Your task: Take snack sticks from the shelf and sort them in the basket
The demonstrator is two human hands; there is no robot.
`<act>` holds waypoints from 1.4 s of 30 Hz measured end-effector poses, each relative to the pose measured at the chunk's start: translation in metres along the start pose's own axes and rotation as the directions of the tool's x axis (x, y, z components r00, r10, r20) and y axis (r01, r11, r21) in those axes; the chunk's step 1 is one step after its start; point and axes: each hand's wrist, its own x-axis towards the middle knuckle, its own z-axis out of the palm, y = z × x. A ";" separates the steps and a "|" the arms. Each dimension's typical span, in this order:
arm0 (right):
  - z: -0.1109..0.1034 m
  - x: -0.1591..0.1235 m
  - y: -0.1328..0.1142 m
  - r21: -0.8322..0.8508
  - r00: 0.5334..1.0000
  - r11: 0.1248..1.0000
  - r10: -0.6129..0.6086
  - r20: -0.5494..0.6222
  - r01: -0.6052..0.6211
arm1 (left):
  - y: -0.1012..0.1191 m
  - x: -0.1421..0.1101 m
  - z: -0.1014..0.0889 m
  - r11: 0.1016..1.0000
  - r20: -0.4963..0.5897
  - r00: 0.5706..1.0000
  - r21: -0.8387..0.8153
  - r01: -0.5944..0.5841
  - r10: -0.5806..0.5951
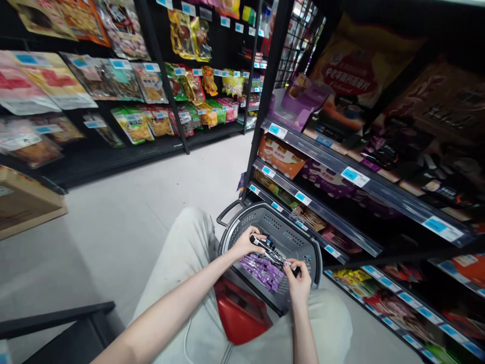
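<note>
Between my two hands, over a grey shopping basket (291,247), is a narrow black-and-silver snack packet (270,251). My left hand (248,243) is closed on its upper-left end, thumb and fingers pinching it. At the lower-right end, my right hand (298,279) grips it, fingers bent. Just beneath lie several purple snack packets (261,270) inside the basket; whether more black ones lie under the held packet I cannot make out. The basket sits between my knees, its dark handle (229,212) folded to the left side.
A dark shelf unit (314,192) with boxed and bagged snacks rises close on the right. Bagged snacks (132,124) hang and stand along the far-left shelves. A cardboard box (30,202) is at the left edge. Something red (242,313) shows between my legs.
</note>
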 end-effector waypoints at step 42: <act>0.006 0.003 0.008 -0.058 0.984 0.983 0.175 -0.014 -0.175 | 0.000 -0.034 0.039 0.894 0.585 0.716 0.036 0.446 -0.381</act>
